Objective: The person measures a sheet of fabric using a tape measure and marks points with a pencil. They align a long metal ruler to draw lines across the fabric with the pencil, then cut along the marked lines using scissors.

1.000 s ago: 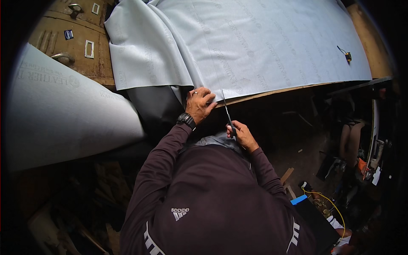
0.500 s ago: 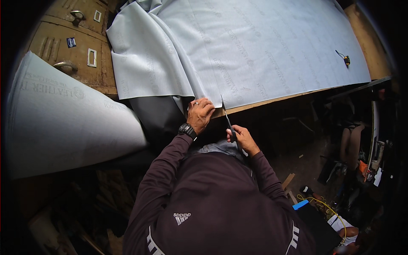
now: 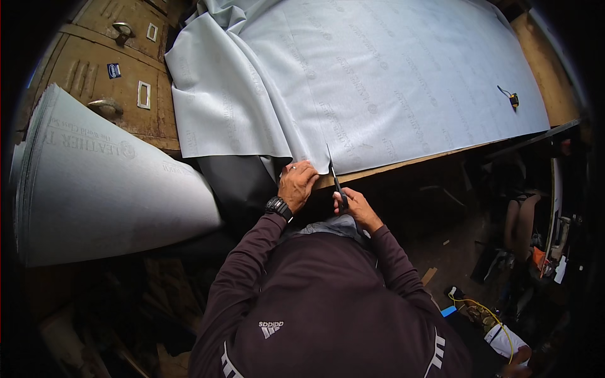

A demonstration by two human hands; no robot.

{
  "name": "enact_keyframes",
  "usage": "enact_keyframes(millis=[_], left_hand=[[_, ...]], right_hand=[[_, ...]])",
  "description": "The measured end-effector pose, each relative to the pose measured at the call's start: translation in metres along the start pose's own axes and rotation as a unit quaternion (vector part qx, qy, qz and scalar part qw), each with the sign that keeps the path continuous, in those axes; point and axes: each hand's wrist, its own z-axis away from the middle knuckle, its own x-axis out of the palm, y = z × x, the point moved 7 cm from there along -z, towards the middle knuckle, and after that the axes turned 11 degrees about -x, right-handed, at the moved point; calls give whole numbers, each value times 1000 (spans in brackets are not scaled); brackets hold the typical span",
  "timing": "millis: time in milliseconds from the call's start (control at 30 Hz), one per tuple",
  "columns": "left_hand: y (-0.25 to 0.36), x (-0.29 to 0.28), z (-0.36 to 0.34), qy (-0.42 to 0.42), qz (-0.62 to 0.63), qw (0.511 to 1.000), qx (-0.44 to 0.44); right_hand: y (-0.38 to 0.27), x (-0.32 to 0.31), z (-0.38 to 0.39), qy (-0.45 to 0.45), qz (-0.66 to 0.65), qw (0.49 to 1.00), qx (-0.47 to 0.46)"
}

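Observation:
A wide sheet of pale blue-grey backed leatherette (image 3: 403, 82), printed with faint marks, covers the table. Its black face shows where a fold hangs over the front edge at the left. My left hand (image 3: 296, 184), with a ring and a black wristwatch, pinches the sheet's front edge beside the fold. Just right of it, my right hand (image 3: 358, 208) grips a pair of dark-handled scissors (image 3: 334, 173). The blades point away from me and lie across the sheet's front edge, their tip over the pale backing. Whether the blades are spread is hard to make out.
A large roll of the same printed material (image 3: 120, 189) stands at left, before worn tan metal drawers (image 3: 82, 82). A small yellow-black tape measure (image 3: 513, 99) rests on the sheet at right. The wooden table edge (image 3: 403, 155) runs before me. Below right are a yellow cord (image 3: 482, 307) and clutter.
The scissors' tip reaches farther in over the sheet from its front edge. My left hand keeps its hold there. The whole view has shifted, so the table sits slightly lower in the picture.

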Motion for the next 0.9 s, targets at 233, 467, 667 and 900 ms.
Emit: enact_keyframes(millis=[233, 467, 667, 900], left_hand=[[-4, -6, 2, -5, -21, 1000, -21], [-6, -11, 2, -4, -11, 999, -37], [-8, -13, 1, -21, -2, 998, -62], [-9, -17, 0, -39, -2, 995, -96]], right_hand=[[-14, 2, -2, -19, 49, 998, -42], [-26, 0, -27, -12, 6, 1000, -18], [-24, -2, -39, -13, -10, 999, 39], [-40, -2, -51, -28, 35, 999, -8]])
